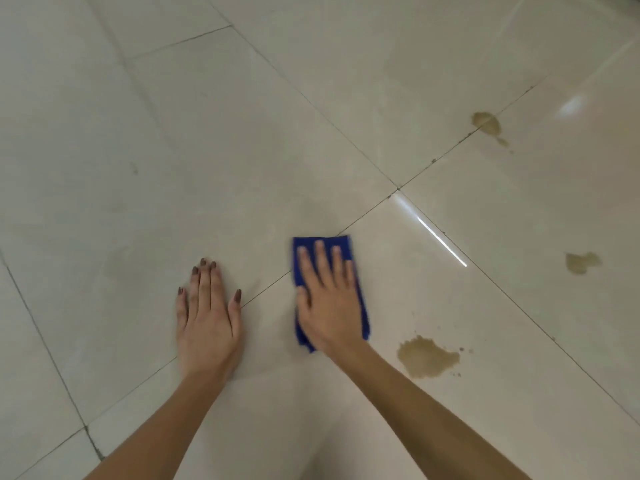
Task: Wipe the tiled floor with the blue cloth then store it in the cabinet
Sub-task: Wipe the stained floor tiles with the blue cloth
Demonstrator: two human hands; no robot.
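A folded blue cloth [360, 299] lies flat on the glossy cream tiled floor [242, 150]. My right hand [329, 299] presses down on the cloth with its fingers spread, covering most of it. My left hand [207, 317] rests palm-down on the bare tile to the left of the cloth, fingers together, holding nothing. A brown spill [427, 356] sits on the tile just right of the cloth. No cabinet is in view.
Two more brown stains mark the floor: one at the far right [581, 262] and one further away by a grout line [487, 123]. Dark grout lines cross the tiles diagonally. A bright light reflection streaks the tile right of the cloth.
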